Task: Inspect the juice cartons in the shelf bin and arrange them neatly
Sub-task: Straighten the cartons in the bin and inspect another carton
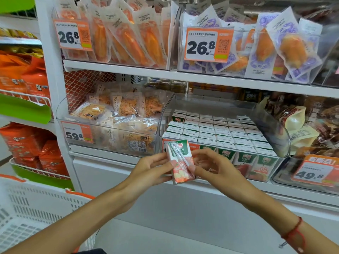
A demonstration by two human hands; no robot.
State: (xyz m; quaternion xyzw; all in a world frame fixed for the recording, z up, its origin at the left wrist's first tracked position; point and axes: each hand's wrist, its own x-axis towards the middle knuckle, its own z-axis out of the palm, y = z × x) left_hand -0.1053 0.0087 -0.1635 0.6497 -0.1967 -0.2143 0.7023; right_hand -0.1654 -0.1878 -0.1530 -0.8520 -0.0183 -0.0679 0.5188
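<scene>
Head view: carton (180,162) upright (top tilted left).

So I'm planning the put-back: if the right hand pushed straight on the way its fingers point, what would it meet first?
The juice carton it already pinches: the right hand points leftward, and just beyond the carton is the left hand. The shelf bin lies further back, not in that line, as far as depth shows.

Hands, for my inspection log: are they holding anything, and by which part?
Both hold one small green-topped juice carton: left hand grips its left edge, right hand pinches its right side.
</scene>
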